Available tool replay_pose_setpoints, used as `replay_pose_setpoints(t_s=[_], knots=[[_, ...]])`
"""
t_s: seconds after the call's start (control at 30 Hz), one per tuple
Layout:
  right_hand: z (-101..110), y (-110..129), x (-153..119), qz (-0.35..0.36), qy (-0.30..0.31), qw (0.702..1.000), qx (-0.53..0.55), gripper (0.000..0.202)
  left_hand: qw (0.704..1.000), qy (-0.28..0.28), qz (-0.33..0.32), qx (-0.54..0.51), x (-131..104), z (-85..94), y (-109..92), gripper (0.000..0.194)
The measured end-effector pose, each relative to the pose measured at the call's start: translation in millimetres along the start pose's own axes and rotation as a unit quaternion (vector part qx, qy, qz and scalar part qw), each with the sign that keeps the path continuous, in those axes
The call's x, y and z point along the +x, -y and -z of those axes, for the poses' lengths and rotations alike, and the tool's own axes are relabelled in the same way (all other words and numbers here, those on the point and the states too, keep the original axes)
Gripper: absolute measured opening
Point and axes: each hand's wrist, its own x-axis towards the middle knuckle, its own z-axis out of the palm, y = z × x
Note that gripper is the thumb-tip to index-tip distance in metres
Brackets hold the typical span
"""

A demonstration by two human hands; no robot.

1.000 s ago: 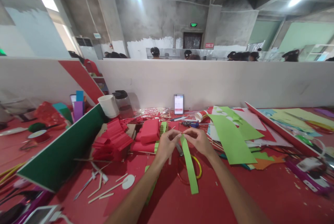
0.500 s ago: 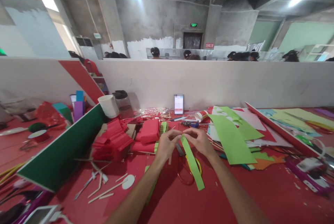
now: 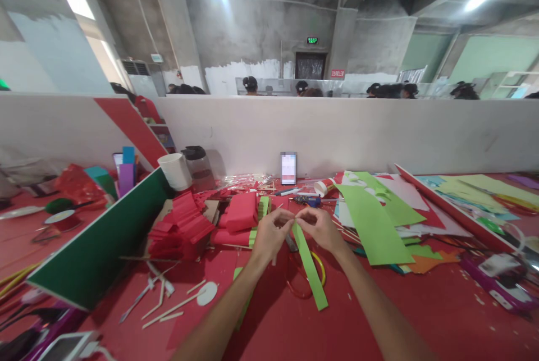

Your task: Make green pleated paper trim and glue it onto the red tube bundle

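A light green paper strip (image 3: 310, 271) hangs down from between my hands, its far end pinched in my fingertips. My left hand (image 3: 273, 232) is closed at the strip's top, thumb and forefinger together. Opposite it, my right hand (image 3: 318, 226) pinches the same end, the two sets of fingertips nearly touching. Under the strip lies a pair of scissors (image 3: 324, 271) with red and yellow handles, partly covered. Left of my left hand are a red paper bundle (image 3: 241, 212) and a pile of red paper strips (image 3: 181, 229).
Light green sheets (image 3: 370, 232) lie at right, near a purple power strip (image 3: 497, 282). A phone (image 3: 288, 168) leans on the white partition (image 3: 345, 131). A green divider board (image 3: 109, 237), a white cup (image 3: 174, 172) and a dark-lidded jug (image 3: 197, 167) stand left. Thin sticks and a white disc (image 3: 206, 293) lie front left.
The strip's lower end has shifted slightly down and to the left. Both hands stay almost in place, still pinching its far end.
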Motion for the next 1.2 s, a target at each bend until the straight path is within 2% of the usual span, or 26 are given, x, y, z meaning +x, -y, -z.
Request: replay_pose_setpoints(t_s=[0.27, 0.37, 0.47, 0.57, 0.77, 0.93, 1.03, 1.2], knots=[[0.9, -3.3, 0.0, 0.003, 0.014, 0.999, -0.034, 0.011, 0.999, -0.002, -0.008, 0.031, -1.9, -1.0, -4.0, 0.010], [0.1, -6.6, 0.7, -0.001, 0.004, 0.999, -0.043, 0.009, 0.998, 0.016, -0.028, 0.052, -3.1, -2.7, -2.1, 0.013], [-1.5, -10.5, 1.7, -0.013, -0.008, 1.000, -0.021, 0.009, 0.993, 0.038, -0.062, 0.097, -3.5, -3.8, 1.5, 0.015], [-1.8, -13.0, 2.7, -0.026, -0.016, 0.999, 0.023, 0.010, 0.990, 0.033, -0.070, 0.122, -3.0, -3.9, 4.3, 0.017], [0.4, -12.4, 4.3, -0.035, -0.054, 0.995, 0.079, 0.018, 0.998, 0.009, -0.029, 0.062, -2.4, -4.2, 1.5, 0.026], [3.1, -8.3, 4.2, -0.035, -0.011, 0.995, 0.090, 0.025, 0.999, -0.014, -0.003, 0.029, -1.2, -3.2, -0.5, 0.023], [4.4, -5.0, 3.7, -0.028, -0.001, 0.997, 0.069, 0.027, 0.999, -0.024, -0.008, 0.034, 0.3, -2.4, 1.1, 0.022], [4.5, -1.0, 2.7, 0.002, -0.022, 1.000, 0.010, 0.018, 0.999, -0.022, -0.017, 0.031, 0.3, -1.5, 1.6, 0.021]])
